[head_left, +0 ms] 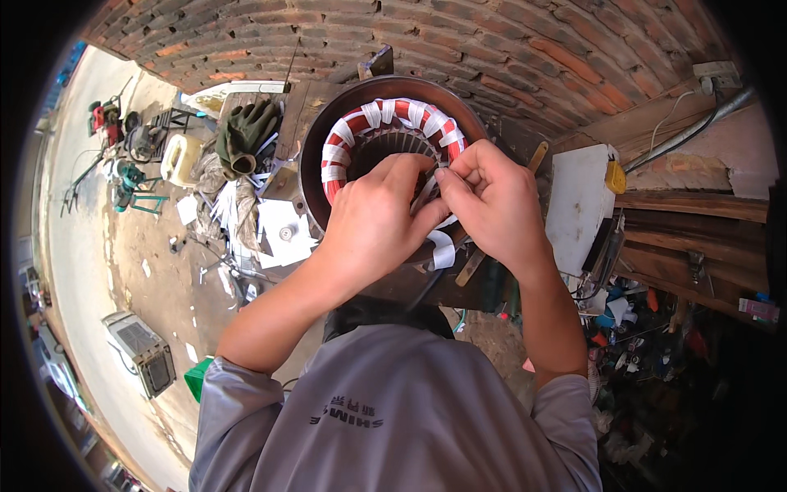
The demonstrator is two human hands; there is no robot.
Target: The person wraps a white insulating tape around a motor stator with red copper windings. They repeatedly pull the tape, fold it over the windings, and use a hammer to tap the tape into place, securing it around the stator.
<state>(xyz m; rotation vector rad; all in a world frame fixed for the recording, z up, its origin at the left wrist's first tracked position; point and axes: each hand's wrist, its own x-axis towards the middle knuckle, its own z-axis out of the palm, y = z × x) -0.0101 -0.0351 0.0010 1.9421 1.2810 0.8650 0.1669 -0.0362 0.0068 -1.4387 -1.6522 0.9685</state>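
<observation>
A motor stator with a round brown housing [308,156] stands in front of me on a workbench. Red windings form a ring inside it, and white binding tape [335,154] wraps them at intervals. Both my hands work at the near right part of this ring. My left hand [373,217] is closed, thumb and fingers pinching a strip of the tape over the opening. Close beside it, my right hand [498,205] pinches the tape between thumb and forefinger. A loose tape end [443,248] hangs below my hands over the housing's near rim. My fingers hide that part of the windings.
Dark green gloves [246,135], a yellowish jug [179,161] and white paper sheets [279,215] lie to the left. A small roll [286,233] rests on the paper. Flat strips [470,266] and a white board [576,201] are at right. A brick wall [525,49] rises behind the bench.
</observation>
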